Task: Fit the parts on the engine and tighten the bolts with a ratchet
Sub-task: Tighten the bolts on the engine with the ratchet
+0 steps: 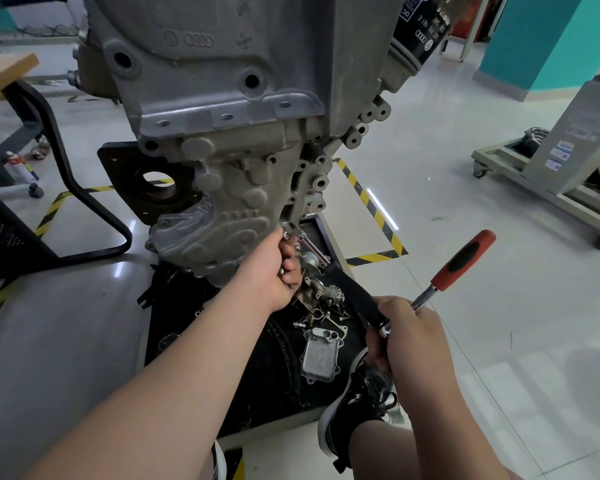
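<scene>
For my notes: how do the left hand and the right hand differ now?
The left hand is up against the engine, fingers curled on small metal parts; the right hand is away from it, gripping the ratchet. The left hand reaches further forward than the right hand. Both are bare and holding something.

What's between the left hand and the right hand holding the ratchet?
Head view: a black bar crosses the gap, above loose metal fittings.
</scene>
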`<action>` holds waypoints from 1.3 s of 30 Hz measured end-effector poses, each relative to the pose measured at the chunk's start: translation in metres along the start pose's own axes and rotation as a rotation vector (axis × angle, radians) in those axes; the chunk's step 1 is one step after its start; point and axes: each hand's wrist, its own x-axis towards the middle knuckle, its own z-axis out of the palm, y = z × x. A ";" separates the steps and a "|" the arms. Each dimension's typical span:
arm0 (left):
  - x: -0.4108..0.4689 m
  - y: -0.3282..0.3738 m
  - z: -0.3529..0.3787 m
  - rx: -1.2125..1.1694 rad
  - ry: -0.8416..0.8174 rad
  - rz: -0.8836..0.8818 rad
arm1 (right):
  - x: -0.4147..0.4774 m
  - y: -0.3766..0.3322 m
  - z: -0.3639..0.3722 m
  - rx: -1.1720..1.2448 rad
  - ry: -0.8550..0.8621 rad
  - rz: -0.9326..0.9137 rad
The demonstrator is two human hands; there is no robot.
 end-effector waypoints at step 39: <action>0.019 0.012 -0.004 0.377 0.111 0.262 | 0.001 0.000 -0.004 -0.070 0.027 -0.057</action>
